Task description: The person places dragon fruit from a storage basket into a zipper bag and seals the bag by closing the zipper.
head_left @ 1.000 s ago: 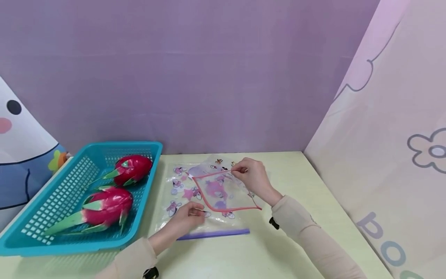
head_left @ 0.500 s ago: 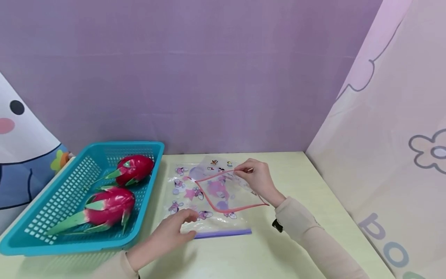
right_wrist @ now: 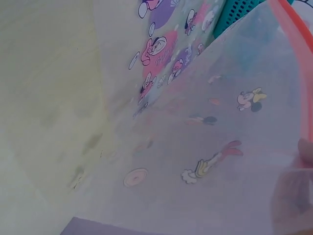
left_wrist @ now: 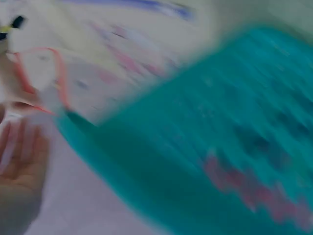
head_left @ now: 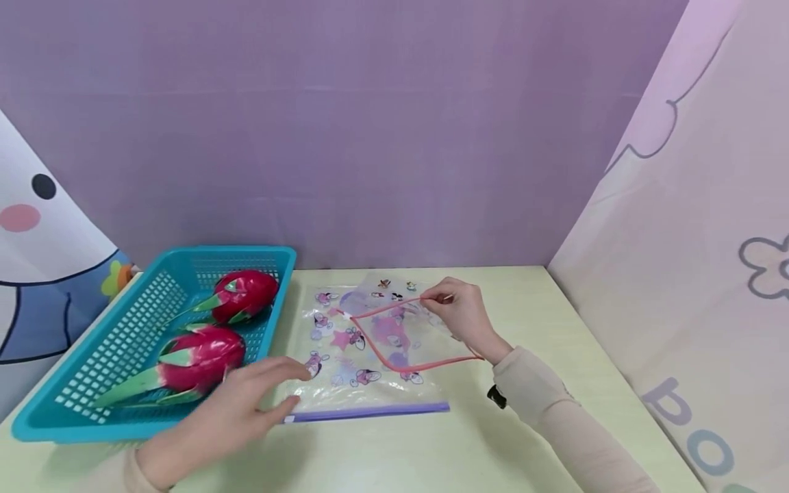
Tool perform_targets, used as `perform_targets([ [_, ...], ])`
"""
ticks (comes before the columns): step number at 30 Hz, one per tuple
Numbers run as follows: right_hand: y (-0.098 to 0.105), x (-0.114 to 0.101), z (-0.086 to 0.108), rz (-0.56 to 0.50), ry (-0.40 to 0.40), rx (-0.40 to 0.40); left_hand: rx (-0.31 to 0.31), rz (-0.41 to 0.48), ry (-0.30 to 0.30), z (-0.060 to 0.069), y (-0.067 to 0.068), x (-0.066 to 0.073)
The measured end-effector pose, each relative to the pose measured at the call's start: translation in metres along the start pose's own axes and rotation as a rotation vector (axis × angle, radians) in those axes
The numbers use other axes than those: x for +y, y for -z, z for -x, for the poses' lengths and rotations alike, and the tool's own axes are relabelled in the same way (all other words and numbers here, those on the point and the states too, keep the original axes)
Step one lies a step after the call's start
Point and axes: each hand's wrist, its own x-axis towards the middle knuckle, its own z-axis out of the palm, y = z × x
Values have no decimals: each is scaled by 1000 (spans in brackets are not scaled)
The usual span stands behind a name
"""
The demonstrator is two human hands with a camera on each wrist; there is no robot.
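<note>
My right hand (head_left: 462, 318) pinches the rim of a clear zip bag with a red edge (head_left: 407, 368), holding its mouth spread apart. Small cartoon figures are printed on that bag; in the right wrist view its clear film (right_wrist: 195, 142) fills much of the picture. Beneath it lies a second clear printed bag (head_left: 335, 394) with a purple zip (head_left: 376, 411), flat on the table. My left hand (head_left: 228, 414), fingers spread and holding nothing, is in front of the basket's near right corner. Two red dragon fruits (head_left: 206, 359) with green-tipped scales lie in the teal basket (head_left: 80, 428).
The basket stands at the left of the pale table (head_left: 370, 455). Behind it rises a purple backdrop (head_left: 382, 157), and a printed cloth wall (head_left: 678, 274) closes the right side. Motion blurs the left wrist view.
My left hand has left the bags and moved left towards the basket, its fingers spreading. My right hand keeps its pinch on the red-edged bag, nearly in place.
</note>
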Motion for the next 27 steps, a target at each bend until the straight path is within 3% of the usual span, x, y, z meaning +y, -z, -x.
perform_targets([
  [4, -2, 1, 0, -1, -6, -6, 214, -147, -243, 12, 18, -26],
  [7, -5, 2, 0, 3, -2, -6, 279, -196, -252, 21, 29, -45],
  [12, -5, 2, 0, -16, 1, -13, 246, -251, -75, 33, 44, -70],
  [15, -4, 1, -2, -18, 15, -15, 176, -225, 50, 37, 50, -85],
  [21, -5, 0, -5, -23, 50, -17, 59, -175, 194, 46, 52, -120],
  [27, -4, 0, -5, -6, 54, -36, -113, -113, 362, 56, 47, -146],
])
